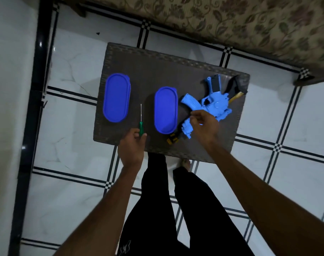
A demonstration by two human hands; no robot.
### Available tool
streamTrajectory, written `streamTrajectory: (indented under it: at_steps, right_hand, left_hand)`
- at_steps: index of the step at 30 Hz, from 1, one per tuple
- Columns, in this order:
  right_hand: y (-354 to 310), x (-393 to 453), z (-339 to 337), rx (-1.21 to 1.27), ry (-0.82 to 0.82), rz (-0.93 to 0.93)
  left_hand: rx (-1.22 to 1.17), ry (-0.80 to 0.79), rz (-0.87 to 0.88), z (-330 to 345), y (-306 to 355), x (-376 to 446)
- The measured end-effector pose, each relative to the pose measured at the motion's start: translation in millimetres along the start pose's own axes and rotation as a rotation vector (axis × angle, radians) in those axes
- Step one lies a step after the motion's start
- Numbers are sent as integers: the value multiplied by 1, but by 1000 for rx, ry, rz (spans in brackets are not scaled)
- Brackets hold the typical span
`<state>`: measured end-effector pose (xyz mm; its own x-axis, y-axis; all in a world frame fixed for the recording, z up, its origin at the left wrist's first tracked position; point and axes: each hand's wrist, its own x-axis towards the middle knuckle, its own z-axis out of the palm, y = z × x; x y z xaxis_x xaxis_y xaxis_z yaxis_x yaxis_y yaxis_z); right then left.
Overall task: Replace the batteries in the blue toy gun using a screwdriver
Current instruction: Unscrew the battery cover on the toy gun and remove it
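Lying on the right side of the dark bench (pixel 120 58), the blue toy gun (pixel 209 104) is light blue plastic with black parts, its long axis diagonal from near-left to far-right. Right hand (pixel 203 124) hovers over it, fingers curled, pinching something tiny maybe, can't tell. Left hand (pixel 132 146) grips the green-handled screwdriver (pixel 140 124), tip pointing away.
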<state>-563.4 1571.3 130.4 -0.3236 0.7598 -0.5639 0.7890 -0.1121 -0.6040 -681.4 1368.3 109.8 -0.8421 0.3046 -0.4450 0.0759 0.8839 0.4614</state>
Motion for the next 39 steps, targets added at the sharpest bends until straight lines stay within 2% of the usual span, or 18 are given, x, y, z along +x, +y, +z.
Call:
streamTrajectory:
  at_steps: [5,8,10,14,17,22,27,33,39]
  right_hand:
    - [-6,-32,-78,-150,-77,-171]
    - [-6,-37,-131,-254,-96,-352]
    - [-6,-34,-161,-273,-102,-467]
    - [-10,-22,-213,-378,-150,-678]
    - [-21,-19,-244,-410,-210,-873]
    - [-46,-18,-266,-507,-246,-1128]
    - [-63,-5,-267,-580,-286,-1260]
    - [-74,8,-268,-657,-335,-1334]
    - [-95,65,-260,-668,-442,-1506]
  left_hand:
    - [163,48,200,-24,47,-48]
    - [157,93,300,-30,87,-81]
    - [158,115,307,-30,108,-103]
    - [157,281,201,-31,159,-166]
    - [158,401,184,-28,192,-219]
    - [204,480,84,-17,215,-263]
    - [160,559,17,-8,229,-265]
    - [103,585,-103,7,242,-257]
    - [53,644,-273,27,274,-238]
